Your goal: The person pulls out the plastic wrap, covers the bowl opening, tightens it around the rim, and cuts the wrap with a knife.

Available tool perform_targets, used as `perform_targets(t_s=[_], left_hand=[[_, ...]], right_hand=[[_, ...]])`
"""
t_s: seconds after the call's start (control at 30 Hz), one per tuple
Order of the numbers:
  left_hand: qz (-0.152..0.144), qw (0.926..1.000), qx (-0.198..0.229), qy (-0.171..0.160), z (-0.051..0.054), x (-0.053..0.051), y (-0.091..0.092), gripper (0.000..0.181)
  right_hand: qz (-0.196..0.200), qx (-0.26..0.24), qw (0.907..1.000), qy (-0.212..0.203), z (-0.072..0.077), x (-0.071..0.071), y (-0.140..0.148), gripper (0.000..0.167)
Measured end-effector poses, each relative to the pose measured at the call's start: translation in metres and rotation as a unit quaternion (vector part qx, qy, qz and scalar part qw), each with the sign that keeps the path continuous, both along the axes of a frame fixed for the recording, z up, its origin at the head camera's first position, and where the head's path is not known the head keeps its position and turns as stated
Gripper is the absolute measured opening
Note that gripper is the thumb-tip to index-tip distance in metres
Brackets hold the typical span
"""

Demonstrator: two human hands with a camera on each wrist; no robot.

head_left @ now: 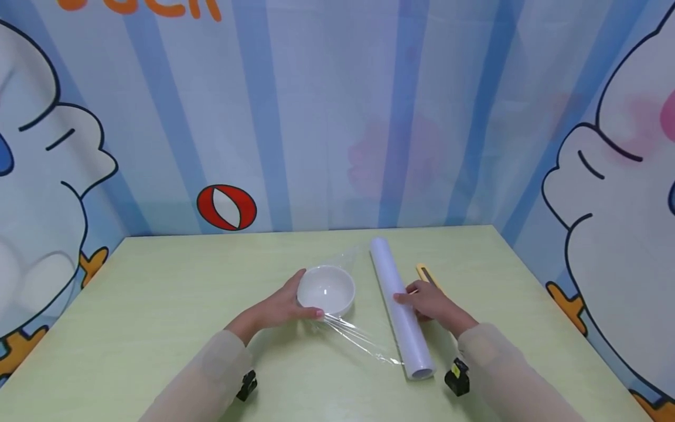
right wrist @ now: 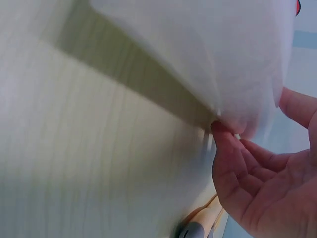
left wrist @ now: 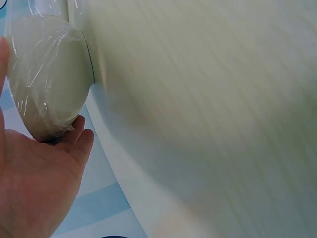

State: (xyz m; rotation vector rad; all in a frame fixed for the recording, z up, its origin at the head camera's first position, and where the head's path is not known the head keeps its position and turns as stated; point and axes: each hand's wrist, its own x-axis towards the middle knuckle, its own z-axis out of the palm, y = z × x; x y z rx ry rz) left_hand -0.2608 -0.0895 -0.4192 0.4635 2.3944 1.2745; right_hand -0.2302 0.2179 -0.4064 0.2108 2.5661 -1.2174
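A white bowl (head_left: 327,288) sits near the middle of the table, with clear cling film over it; wrinkled film also shows on the bowl (left wrist: 59,74) in the left wrist view. My left hand (head_left: 289,302) grips the bowl from its left, thumb at the near side of the rim. Stretched cling film (head_left: 355,335) runs from the bowl to a cling film roll (head_left: 402,331) on the right. The right hand (head_left: 435,303) holds this roll near its middle, thumb on top and fingertips (right wrist: 225,136) at its lower edge. The film's exact edges are hard to make out.
A yellow utility knife (head_left: 425,273) lies just right of the roll, partly behind the right hand; its handle (right wrist: 198,223) shows in the right wrist view. The pale table (head_left: 184,281) meets a striped cartoon backdrop (head_left: 327,117) at the back and sides.
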Motion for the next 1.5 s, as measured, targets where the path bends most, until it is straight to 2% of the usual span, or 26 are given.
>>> perform_targets(t_s=[0.27,0.57,0.87,1.27,1.37,1.5], left_hand=[[0.000,1.0000,0.001,0.000,-0.002,-0.001,-0.002,0.104],[0.006,0.9999,0.010,0.003,0.000,0.001,-0.002,0.103],[0.004,0.9999,0.010,0.002,-0.001,0.002,-0.002,0.104],[0.005,1.0000,0.002,-0.001,0.002,0.002,0.000,0.105],[0.005,1.0000,-0.001,0.002,0.001,0.002,0.000,0.105],[0.006,1.0000,-0.004,0.004,0.001,0.002,-0.001,0.105]], right_hand=[[-0.009,0.057,0.9979,0.027,-0.002,-0.001,-0.003,0.045],[-0.015,0.067,0.9970,0.034,0.000,0.000,-0.004,0.046],[0.003,0.055,0.9980,0.032,-0.004,0.001,-0.001,0.053],[0.018,0.074,0.9963,0.040,-0.001,0.006,0.003,0.059],[0.030,0.114,0.9904,0.071,0.002,0.005,0.012,0.059],[0.039,0.204,0.9728,0.103,0.003,0.001,0.036,0.052]])
